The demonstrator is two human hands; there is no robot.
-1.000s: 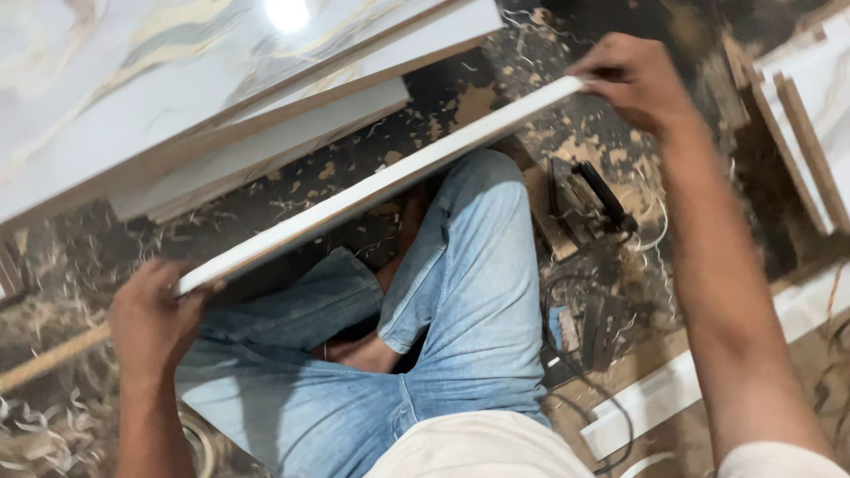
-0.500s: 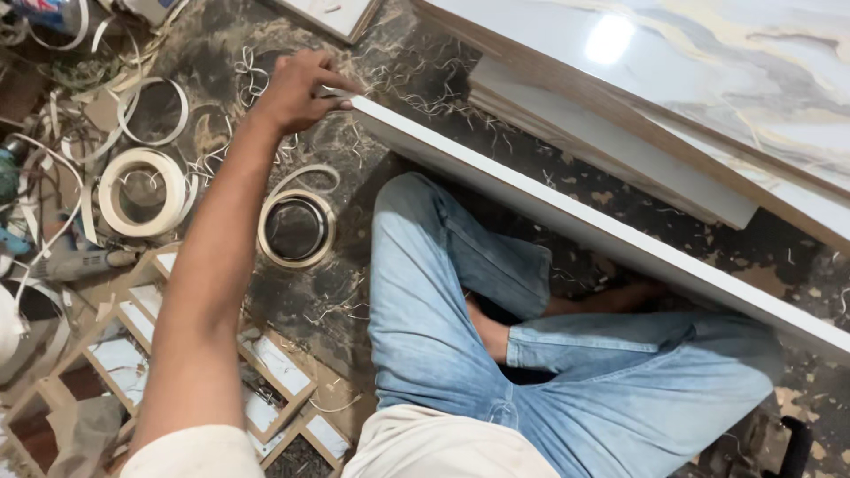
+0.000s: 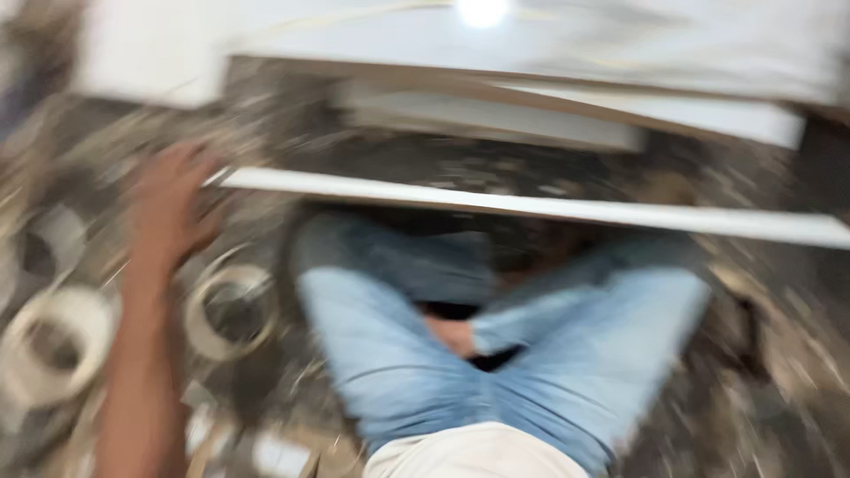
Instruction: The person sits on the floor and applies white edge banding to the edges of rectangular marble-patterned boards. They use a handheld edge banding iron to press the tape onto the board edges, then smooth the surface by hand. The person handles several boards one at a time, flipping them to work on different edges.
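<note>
The view is blurred by motion. A long thin white strip of board (image 3: 549, 208) runs across the middle, from left to the right edge, above my crossed legs in blue jeans (image 3: 496, 354). My left hand (image 3: 173, 208) grips the strip's left end, with the arm reaching up from the lower left. The strip's right end runs out of the picture, and my right hand is out of the picture too.
Large glossy white marbled panels (image 3: 531, 53) lie stacked along the top. Pale rolls of edging tape (image 3: 57, 345) and a loose coil (image 3: 230, 310) sit on the dark, sawdust-strewn floor at left.
The head camera has swung, so the strip now lies nearly level across the view. My left hand stays on its left end. The right hand, seen a second ago, is out of view.
</note>
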